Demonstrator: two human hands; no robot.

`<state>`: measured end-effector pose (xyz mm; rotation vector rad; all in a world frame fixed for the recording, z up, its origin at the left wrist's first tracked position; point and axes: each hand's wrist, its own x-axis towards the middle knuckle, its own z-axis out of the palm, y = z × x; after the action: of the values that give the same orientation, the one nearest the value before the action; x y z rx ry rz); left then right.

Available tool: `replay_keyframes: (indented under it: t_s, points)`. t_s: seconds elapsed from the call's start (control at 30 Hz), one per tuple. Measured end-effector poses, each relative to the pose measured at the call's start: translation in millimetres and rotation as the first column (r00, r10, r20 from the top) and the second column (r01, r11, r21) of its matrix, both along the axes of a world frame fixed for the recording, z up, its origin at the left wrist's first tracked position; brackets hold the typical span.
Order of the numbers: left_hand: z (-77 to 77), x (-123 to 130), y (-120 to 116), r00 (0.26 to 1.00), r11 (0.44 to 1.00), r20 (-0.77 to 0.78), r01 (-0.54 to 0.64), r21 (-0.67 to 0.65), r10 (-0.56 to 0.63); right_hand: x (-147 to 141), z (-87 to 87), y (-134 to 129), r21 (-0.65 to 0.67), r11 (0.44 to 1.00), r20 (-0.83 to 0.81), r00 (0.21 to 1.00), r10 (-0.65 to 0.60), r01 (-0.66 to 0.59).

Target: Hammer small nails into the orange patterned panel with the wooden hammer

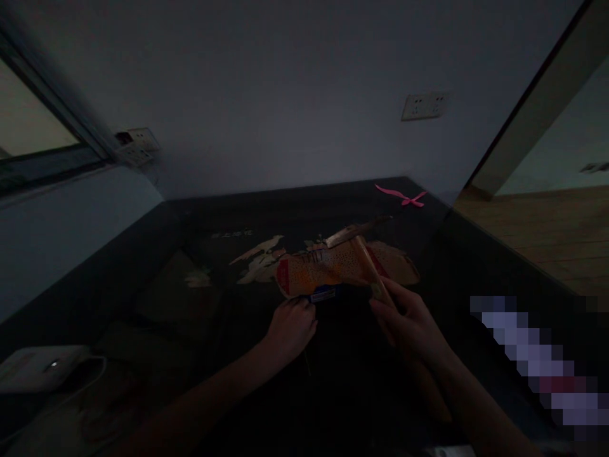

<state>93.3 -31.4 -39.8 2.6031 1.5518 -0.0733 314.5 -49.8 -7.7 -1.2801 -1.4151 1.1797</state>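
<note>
Right hand (412, 317) wrapped round the hammer (365, 254), its head at the far edge of the printed board (328, 265) on the dark surface (266, 209)! Left hand (292, 324), curled nearby, grip unclear; a loose swing could catch those knuckles.

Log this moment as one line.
right hand: gripping wooden-handled hammer | left hand: at orange patterned piece, grip unclear | pink ribbon: far right on dark table
</note>
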Motion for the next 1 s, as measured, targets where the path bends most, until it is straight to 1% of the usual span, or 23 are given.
replay_keyframes:
  t_s: [0.1, 0.2, 0.3, 0.37, 0.43, 0.53, 0.6, 0.67, 0.73, 0.8, 0.87, 0.93, 0.97, 1.0]
  points:
    - [2.4, 10, 3, 0.998, 1.0, -0.057, 0.01, -0.016, -0.011, 1, -0.3, 1, 0.007, 1.0, 0.01, 1.0, -0.004, 0.004]
    - [1.8, 16, 4, 0.996, 0.999, -0.09, 0.009, -0.049, -0.014, 2, -0.4, 1, -0.003, 1.0, -0.008, 1.0, -0.02, 0.02]
    - [2.5, 19, -2, 0.995, 0.997, -0.096, 0.024, -0.078, -0.031, 1, 0.1, 1, -0.042, 0.999, -0.048, 0.999, -0.018, 0.016]
    - [8.2, 19, -9, 0.996, 0.994, -0.064, 0.059, -0.092, -0.065, 0, 0.5, 0, -0.063, 0.998, -0.065, 0.998, -0.024, 0.02]
    - [20.2, 18, -17, 0.992, 0.986, 0.021, 0.127, -0.106, -0.125, 0, 0.8, 1, -0.069, 0.997, -0.081, 0.996, -0.04, 0.035]
    - [47.4, 13, -21, 0.959, 0.964, 0.205, 0.228, -0.137, -0.198, 0, 0.8, 2, -0.079, 0.996, -0.105, 0.993, -0.055, 0.047]
    - [66.5, 8, -15, 0.929, 0.961, 0.317, 0.244, -0.132, -0.193, 1, 0.2, 2, -0.071, 0.996, -0.104, 0.993, -0.058, 0.051]
    - [81.6, 3, -1, 0.891, 0.972, 0.428, 0.213, -0.101, -0.15, 2, -0.6, 2, -0.061, 0.996, -0.099, 0.993, -0.064, 0.059]
    - [89.2, -1, 22, 0.82, 0.985, 0.563, 0.161, -0.058, -0.101, 3, -1.1, 2, -0.06, 0.996, -0.105, 0.992, -0.069, 0.062]
    - [87.9, -1, 48, 0.712, 0.996, 0.7, 0.087, -0.005, -0.059, 2, -0.9, 2, -0.068, 0.996, -0.103, 0.992, -0.07, 0.064]
    - [79.4, 1, 71, 0.571, 1.0, 0.821, 0.011, 0.004, -0.01, 0, -0.1, 2, -0.077, 0.995, -0.094, 0.993, -0.067, 0.06]
    - [67.7, 6, 89, 0.437, 0.999, 0.899, -0.037, -0.019, 0.033, -1, 0.7, 2, -0.084, 0.995, -0.093, 0.993, -0.066, 0.058]
    - [62.2, 9, 95, 0.386, 0.998, 0.921, -0.055, -0.028, 0.047, -2, 1.0, 2, -0.084, 0.995, -0.099, 0.993, -0.066, 0.058]
    - [57.4, 12, 98, 0.354, 0.997, 0.934, -0.068, -0.035, 0.057, -2, 1.0, 2, -0.081, 0.995, -0.103, 0.993, -0.066, 0.058]
